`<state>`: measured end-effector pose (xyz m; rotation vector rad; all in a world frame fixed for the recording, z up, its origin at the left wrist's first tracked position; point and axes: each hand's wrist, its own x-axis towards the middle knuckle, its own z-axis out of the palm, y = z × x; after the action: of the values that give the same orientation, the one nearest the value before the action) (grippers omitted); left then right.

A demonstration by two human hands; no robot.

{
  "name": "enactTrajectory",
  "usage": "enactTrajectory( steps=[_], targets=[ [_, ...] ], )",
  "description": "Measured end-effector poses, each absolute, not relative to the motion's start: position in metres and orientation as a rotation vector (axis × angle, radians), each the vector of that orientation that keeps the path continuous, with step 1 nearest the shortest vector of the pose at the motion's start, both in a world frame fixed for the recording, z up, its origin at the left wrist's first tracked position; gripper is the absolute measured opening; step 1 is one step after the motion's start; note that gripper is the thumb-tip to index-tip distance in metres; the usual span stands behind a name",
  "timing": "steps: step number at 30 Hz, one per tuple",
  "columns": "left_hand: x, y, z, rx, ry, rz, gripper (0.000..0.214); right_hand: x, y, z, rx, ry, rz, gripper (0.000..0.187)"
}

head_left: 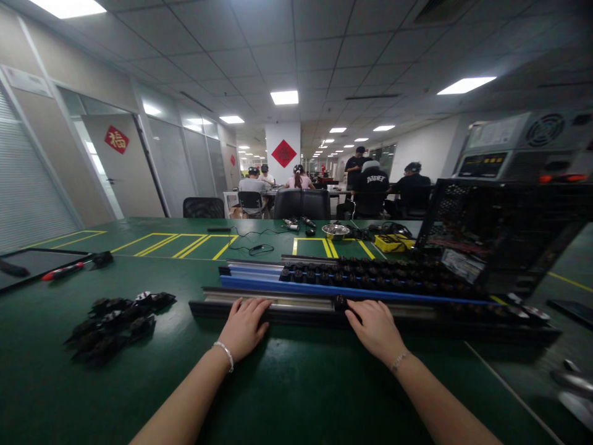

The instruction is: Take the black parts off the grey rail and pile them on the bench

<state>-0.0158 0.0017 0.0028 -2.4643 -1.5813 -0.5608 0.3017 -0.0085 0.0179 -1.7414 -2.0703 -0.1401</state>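
Note:
A long black rail (pixel 287 314) with a silvery channel lies across the green table in front of me. My left hand (pixel 244 326) rests on its left part, fingers stretched over the channel and thumb at the near side. Farther right, my right hand (pixel 378 327) lies over the same rail, thumb apart from the fingers. Its fingertips are at a small black part (pixel 340 303) sitting in the channel; whether they press on it I cannot tell. Behind is a blue rail (pixel 259 282), beside rows of small black parts (pixel 324 272).
A pile of black parts (pixel 111 324) lies left, near a red-handled screwdriver (pixel 62 271). An opened computer case (pixel 509 235) stands right. Farther back are a metal bowl (pixel 336 230), a yellow tray (pixel 391 243) and cables. Several people sit at another table beyond.

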Motion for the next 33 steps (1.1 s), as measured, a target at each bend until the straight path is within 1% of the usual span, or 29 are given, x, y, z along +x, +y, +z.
enactTrajectory(
  steps=[7,15,23,33],
  targets=[
    [-0.0154,0.0015,0.0026,-2.463,-1.594,-0.564,0.046,0.2992,-0.0086,0.0175,-1.724,-2.106,-0.131,0.039],
    [-0.0145,0.0003,0.0031,-2.461,-1.608,-0.560,0.046,0.2999,-0.0079,0.0158,-1.723,-2.081,-0.248,0.040],
    [-0.0136,-0.0004,0.0044,-2.456,-1.623,-0.554,0.046,0.3002,-0.0074,0.0146,-1.789,-2.142,-0.133,0.043],
    [-0.0128,0.0007,0.0000,-2.382,-1.608,-0.548,0.051,0.2982,-0.0076,0.0147,-1.786,-2.170,-0.130,0.044]
  ],
)
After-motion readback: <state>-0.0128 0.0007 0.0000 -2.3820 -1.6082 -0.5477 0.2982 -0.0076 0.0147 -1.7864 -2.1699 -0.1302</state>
